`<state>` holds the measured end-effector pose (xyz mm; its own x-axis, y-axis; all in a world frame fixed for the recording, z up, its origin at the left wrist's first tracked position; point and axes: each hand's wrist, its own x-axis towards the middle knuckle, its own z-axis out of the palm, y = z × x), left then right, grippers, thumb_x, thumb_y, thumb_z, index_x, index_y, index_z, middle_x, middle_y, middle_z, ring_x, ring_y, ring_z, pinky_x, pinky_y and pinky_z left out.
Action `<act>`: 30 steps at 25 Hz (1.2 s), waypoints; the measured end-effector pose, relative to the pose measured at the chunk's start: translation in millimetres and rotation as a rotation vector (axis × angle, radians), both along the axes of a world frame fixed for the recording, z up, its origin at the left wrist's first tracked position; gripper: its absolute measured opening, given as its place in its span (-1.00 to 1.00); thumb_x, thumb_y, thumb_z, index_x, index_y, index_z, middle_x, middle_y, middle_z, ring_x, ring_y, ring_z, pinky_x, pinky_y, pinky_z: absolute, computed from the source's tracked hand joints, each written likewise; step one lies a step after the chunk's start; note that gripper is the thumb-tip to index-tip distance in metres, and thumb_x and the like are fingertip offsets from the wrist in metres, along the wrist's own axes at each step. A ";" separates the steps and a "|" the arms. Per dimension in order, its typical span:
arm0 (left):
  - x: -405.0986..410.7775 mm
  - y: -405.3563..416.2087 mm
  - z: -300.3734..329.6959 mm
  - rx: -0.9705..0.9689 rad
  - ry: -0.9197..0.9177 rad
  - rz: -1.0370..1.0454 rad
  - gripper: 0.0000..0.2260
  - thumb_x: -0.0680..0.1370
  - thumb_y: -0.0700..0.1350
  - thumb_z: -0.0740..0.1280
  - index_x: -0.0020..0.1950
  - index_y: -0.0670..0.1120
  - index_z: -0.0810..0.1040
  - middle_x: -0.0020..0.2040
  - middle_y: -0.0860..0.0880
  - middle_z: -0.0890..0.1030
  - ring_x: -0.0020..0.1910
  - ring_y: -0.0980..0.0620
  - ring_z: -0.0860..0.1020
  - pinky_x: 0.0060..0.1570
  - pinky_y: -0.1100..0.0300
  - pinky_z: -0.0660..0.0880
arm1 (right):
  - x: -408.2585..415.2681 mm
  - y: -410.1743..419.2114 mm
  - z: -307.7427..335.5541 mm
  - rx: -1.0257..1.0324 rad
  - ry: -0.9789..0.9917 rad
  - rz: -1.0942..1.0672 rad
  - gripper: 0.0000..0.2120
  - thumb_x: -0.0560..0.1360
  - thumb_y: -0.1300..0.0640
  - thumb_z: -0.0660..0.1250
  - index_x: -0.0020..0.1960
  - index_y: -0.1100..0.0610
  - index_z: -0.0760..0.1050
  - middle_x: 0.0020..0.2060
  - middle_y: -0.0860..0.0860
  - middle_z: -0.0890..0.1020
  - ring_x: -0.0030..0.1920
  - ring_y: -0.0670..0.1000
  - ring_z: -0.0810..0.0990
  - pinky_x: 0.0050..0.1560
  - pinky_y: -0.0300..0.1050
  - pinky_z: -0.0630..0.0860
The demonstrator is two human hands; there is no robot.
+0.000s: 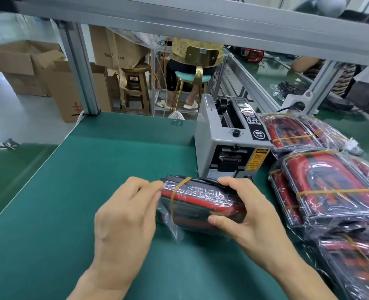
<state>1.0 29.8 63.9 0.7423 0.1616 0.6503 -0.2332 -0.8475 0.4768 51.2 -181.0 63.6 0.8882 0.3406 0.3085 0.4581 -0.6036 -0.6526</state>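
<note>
The fingers (151, 188) of the left hand (125, 215) curl at one end of the bagged case (203, 202), seemingly pinching its plastic just beside the rubber band (180, 187); the contact is half hidden. The right hand (250, 215) grips the other end, thumb on the near side, fingers over the far edge. The case sits low over the bench (71, 213), towards its right edge, before the grey tape machine (229, 137). One band is on. I judge a second is left, since the banded packs (330, 187) piled at the right edge carry two.
</note>
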 end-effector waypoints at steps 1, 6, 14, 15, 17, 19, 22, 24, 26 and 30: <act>2.6 3.8 2.8 -0.067 0.016 -0.020 -0.89 0.50 -0.23 0.35 -0.10 -0.15 0.68 -0.21 0.00 0.60 -0.32 0.05 0.52 -0.26 0.25 0.41 | 0.1 -1.0 0.0 -0.007 0.006 0.000 -0.41 0.34 0.04 0.56 0.18 -0.35 0.33 0.11 -0.35 0.45 0.21 -0.13 0.45 0.26 -0.02 0.40; -0.5 9.9 9.6 -0.570 0.323 -0.369 -0.90 0.49 -0.07 0.37 -0.22 0.09 0.61 -0.26 0.08 0.57 -0.25 0.14 0.46 -0.18 0.40 0.36 | -3.6 -0.3 -0.3 -0.033 -0.021 -0.016 -0.44 0.33 0.05 0.56 0.26 -0.16 0.46 0.13 -0.36 0.44 0.22 -0.14 0.44 0.28 -0.01 0.39; -9.2 14.7 -4.7 -0.564 0.199 -0.249 -0.82 0.29 0.22 0.37 -0.22 0.17 0.64 -0.17 0.11 0.54 -0.15 0.24 0.49 -0.06 0.43 0.32 | 10.0 -7.4 4.5 0.041 0.079 0.100 -0.47 0.29 0.03 0.52 0.15 -0.29 0.39 0.11 -0.31 0.47 0.19 -0.16 0.47 0.24 -0.21 0.38; -3.7 19.8 -6.8 -0.621 0.181 -0.226 -0.77 0.26 0.20 0.43 -0.13 0.20 0.63 -0.08 0.16 0.57 -0.07 0.30 0.49 -0.01 0.48 0.30 | 12.5 -8.0 5.4 0.045 0.095 0.120 -0.47 0.29 0.05 0.53 0.15 -0.28 0.41 0.10 -0.30 0.48 0.19 -0.15 0.47 0.22 -0.24 0.36; 7.6 20.3 -14.3 -0.673 0.289 -0.336 -0.49 0.21 0.07 0.55 0.13 0.29 0.55 0.17 0.27 0.55 0.19 0.34 0.46 0.22 0.41 0.27 | 15.7 -6.6 5.9 0.063 0.105 0.153 -0.46 0.29 0.07 0.54 0.16 -0.26 0.42 0.11 -0.29 0.50 0.21 -0.14 0.47 0.25 -0.25 0.34; 15.5 8.8 -22.9 -0.735 0.390 -0.466 -0.35 0.18 -0.06 0.66 0.18 0.30 0.53 0.21 0.21 0.58 0.22 0.22 0.52 0.23 0.28 0.41 | 17.6 -7.1 4.0 0.054 0.103 0.167 -0.45 0.31 0.04 0.52 0.21 -0.27 0.40 0.16 -0.30 0.49 0.28 -0.15 0.42 0.35 -0.18 0.29; 18.6 -1.3 -37.3 -0.711 0.273 -0.373 -0.41 0.12 -0.02 0.61 0.11 0.27 0.58 0.05 0.17 0.66 -0.02 0.19 0.63 0.06 0.44 0.47 | 19.9 -11.4 0.0 0.084 0.139 0.110 -0.55 0.37 -0.14 0.43 0.23 -0.31 0.42 0.27 -0.29 0.43 0.37 -0.23 0.31 0.42 -0.26 0.16; 17.8 -1.7 -41.7 -0.684 0.187 -0.289 -0.38 0.09 -0.03 0.66 0.09 0.22 0.57 0.04 0.19 0.65 -0.04 0.22 0.62 0.06 0.45 0.46 | 28.8 -14.7 0.7 0.345 0.181 -0.146 -0.79 0.45 -0.06 0.40 0.07 -0.24 0.55 0.11 -0.27 0.57 0.17 -0.33 0.47 0.27 -0.31 0.34; 15.3 -0.9 -43.1 -0.689 0.135 -0.269 -0.40 0.11 -0.06 0.68 0.07 0.15 0.55 0.07 0.18 0.64 0.02 0.22 0.61 0.09 0.37 0.48 | 44.8 -14.4 1.8 0.536 0.240 -0.430 -0.84 0.51 0.10 0.38 -0.16 -0.15 0.62 -0.24 -0.29 0.65 -0.17 -0.30 0.56 -0.04 -0.30 0.46; 9.9 -7.2 -39.3 -0.658 0.122 -0.279 -0.46 0.11 -0.04 0.61 0.03 0.12 0.53 0.09 0.16 0.63 0.01 0.25 0.59 0.04 0.41 0.49 | 69.5 2.7 5.3 0.747 0.432 -0.601 -0.84 0.49 0.15 0.41 -0.23 -0.05 0.61 -0.41 -0.21 0.56 -0.34 -0.22 0.47 -0.18 -0.30 0.41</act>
<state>10.9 22.6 24.6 0.8739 0.2853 0.3937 -0.3116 -0.2931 0.9039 120.8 -178.3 68.8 0.9325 -0.3391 -0.1244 -0.1433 -0.0311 -0.9892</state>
